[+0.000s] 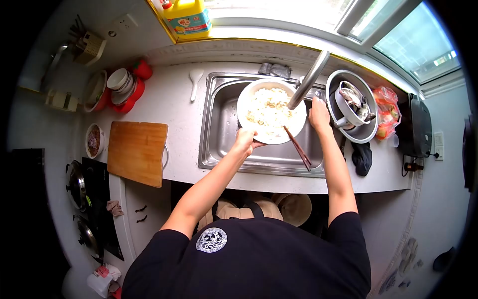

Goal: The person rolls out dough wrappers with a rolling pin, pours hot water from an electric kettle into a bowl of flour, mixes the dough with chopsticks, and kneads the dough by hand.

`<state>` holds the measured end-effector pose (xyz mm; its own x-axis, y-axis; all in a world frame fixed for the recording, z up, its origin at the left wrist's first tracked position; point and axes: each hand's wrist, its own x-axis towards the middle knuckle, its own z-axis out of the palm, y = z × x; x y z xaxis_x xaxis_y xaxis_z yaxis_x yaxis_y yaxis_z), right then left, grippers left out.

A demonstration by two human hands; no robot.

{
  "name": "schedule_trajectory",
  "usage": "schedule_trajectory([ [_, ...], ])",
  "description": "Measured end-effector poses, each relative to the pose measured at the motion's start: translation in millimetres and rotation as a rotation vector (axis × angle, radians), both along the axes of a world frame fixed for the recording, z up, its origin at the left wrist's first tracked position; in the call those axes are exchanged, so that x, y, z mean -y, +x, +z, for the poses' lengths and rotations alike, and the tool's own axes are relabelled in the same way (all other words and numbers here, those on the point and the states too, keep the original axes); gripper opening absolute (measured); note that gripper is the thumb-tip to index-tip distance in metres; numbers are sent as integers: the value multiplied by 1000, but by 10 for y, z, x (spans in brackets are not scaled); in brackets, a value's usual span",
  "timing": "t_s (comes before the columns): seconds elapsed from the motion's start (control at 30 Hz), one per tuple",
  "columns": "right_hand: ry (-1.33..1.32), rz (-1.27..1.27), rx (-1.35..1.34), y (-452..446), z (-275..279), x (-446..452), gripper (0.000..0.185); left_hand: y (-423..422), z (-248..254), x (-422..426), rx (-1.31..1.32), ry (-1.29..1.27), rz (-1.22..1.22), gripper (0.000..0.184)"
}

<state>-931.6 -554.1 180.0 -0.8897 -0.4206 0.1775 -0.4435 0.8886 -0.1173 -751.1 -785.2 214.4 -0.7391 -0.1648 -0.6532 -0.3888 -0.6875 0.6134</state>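
Over the sink [211, 134], my left hand [245, 141] grips the near rim of a large white bowl [244, 94]. Inside it is pale, shredded-looking food [269, 107] with yellowish bits and some liquid. A pair of dark chopsticks [298, 149] leans over the bowl's near right rim. The metal faucet spout [311, 77] hangs above the bowl's right side; I cannot tell whether water runs. At the sink's back right, my right hand [319, 115] has its fingers drawn together at the faucet handle [317, 93], the grip partly hidden.
Right of the sink, a metal basin [369, 136] holds a white pot [343, 107] with fish-like pieces. Beside it lies a red plastic bag [387, 112]. A wooden cutting board [137, 152], a white spoon [195, 82] and stacked bowls [119, 79] are on the left. A yellow jug [186, 20] stands on the windowsill.
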Motion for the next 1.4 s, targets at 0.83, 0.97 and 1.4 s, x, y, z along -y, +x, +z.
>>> schedule_trajectory([
  [0.83,-269,47,17,277,117,85,36,1015,-140,434,154,44,-16,49],
  [0.97,-358,275,105,1671,-9,427,67,1472,-293,947,140,-17,131,52],
  [1.4,-847,303,303,3199,600,2985,10,2273,-771,2516,119,8,158,47],
])
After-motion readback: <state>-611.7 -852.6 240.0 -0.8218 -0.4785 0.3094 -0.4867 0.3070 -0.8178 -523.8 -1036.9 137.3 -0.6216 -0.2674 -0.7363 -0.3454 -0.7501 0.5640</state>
